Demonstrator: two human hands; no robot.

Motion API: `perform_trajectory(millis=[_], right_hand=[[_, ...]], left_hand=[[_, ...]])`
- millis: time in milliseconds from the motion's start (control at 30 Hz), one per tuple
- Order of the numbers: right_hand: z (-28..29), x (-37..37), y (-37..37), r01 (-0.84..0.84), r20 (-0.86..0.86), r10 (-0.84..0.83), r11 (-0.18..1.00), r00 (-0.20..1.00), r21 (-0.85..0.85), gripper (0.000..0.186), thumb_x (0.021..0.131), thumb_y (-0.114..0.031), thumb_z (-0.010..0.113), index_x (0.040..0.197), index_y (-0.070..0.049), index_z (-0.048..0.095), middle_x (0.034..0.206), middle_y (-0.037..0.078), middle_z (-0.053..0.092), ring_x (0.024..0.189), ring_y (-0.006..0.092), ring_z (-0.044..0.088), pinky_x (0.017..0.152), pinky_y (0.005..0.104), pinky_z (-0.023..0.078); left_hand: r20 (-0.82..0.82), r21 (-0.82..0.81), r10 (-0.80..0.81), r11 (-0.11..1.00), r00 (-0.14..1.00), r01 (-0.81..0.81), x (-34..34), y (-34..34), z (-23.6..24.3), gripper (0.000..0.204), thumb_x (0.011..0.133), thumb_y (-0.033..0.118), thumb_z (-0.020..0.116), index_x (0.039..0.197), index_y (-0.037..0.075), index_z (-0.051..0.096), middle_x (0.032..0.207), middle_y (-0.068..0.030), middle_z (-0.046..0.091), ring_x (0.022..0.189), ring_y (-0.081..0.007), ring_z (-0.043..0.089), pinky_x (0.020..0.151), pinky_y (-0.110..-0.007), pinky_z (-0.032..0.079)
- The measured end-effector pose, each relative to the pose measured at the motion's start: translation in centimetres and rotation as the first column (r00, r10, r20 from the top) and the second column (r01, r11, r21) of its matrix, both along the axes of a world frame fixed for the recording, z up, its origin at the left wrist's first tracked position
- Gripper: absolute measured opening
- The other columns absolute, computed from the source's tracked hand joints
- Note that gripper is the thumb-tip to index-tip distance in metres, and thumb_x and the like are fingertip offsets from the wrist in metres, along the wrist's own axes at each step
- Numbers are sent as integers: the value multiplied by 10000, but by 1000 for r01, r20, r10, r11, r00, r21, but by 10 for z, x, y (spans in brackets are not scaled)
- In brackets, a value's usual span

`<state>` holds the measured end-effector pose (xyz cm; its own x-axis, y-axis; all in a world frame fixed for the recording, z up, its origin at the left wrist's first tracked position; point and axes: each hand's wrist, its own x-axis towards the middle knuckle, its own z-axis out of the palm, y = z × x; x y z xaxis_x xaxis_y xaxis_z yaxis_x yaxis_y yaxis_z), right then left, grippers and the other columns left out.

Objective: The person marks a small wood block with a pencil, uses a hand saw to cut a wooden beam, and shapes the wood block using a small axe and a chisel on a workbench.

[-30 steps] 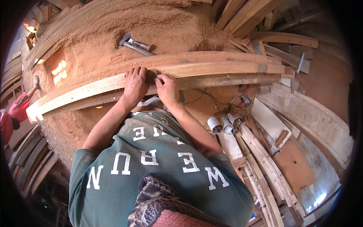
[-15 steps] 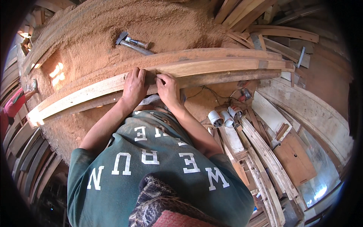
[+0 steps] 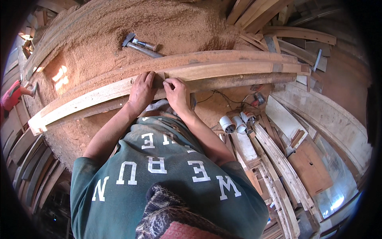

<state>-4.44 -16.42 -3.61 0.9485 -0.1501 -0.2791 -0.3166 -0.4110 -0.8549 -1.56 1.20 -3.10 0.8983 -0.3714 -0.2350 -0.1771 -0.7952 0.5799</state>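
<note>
A long pale wooden beam (image 3: 223, 70) lies across in front of me on darker timbers. My left hand (image 3: 142, 91) rests on it near the middle, fingers bent together over its top and side. Close beside it, my right hand (image 3: 177, 94) is closed in a pinch at the beam's near face; what the fingertips hold is too small to make out. Between the two hands shows a small dark patch or piece (image 3: 158, 81), its kind unclear. Beyond the beam, a hammer (image 3: 140, 48) and a chisel-like tool (image 3: 146, 44) lie on the sawdust.
Sawdust (image 3: 179, 30) is heaped on the far side. At right are white cylindrical containers (image 3: 227, 125), a cabled power tool (image 3: 258, 98), long strips (image 3: 278, 167) and boards (image 3: 310, 167). Several stacked timbers (image 3: 34, 167) stand at left, where another person's foot (image 3: 34, 89) shows.
My hands stay at the same spot on the beam, with only slight finger shifts. At the far left, the other person's red clothing and foot have moved a little.
</note>
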Motion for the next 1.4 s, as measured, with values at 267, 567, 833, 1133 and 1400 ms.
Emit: perform_trajectory(millis=[267,567,833,1133,1400], right_hand=[[-3,9,-4,-79,-179,71,996,981,-41,189,918,-176,760,925,12,757,886,213,754,818,378,744,735,430,563],[13,23,-2,-215,-312,159,964,937,-155,252,929,-268,755,981,-22,737,951,243,748,937,429,731,809,509,553],[43,24,-20,-240,-291,175,949,941,-204,333,933,-282,764,1129,-24,687,965,195,731,934,385,706,857,459,560],[58,35,20,-622,-62,728,535,683,-572,770,808,-282,870,1463,-46,541,1445,203,551,1326,397,509,1134,515,410],[26,39,36,-658,-147,793,369,591,-656,707,791,-230,869,1405,-40,577,1315,155,664,1232,348,610,1070,513,415]], left_hand=[[-21,16,-3,1000,1000,3,-1,1,0,697,800,121,832,1405,-38,524,1301,-233,622,1188,-410,616,1023,-460,518],[30,13,11,1000,999,-12,-8,5,-12,705,820,152,831,1427,-20,516,1301,-226,621,1221,-404,606,1049,-471,502],[15,-47,57,997,998,-56,-17,38,1,1160,764,285,910,1663,47,218,1665,-194,363,1567,-369,305,1291,-559,230],[91,-84,179,982,980,-171,-44,92,-11,1083,751,281,920,1624,46,324,1613,-173,439,1556,-372,327,1291,-568,215],[119,-144,159,979,980,-142,-36,67,-31,829,775,345,884,1489,109,534,1477,-106,581,1473,-310,451,1252,-584,228]])
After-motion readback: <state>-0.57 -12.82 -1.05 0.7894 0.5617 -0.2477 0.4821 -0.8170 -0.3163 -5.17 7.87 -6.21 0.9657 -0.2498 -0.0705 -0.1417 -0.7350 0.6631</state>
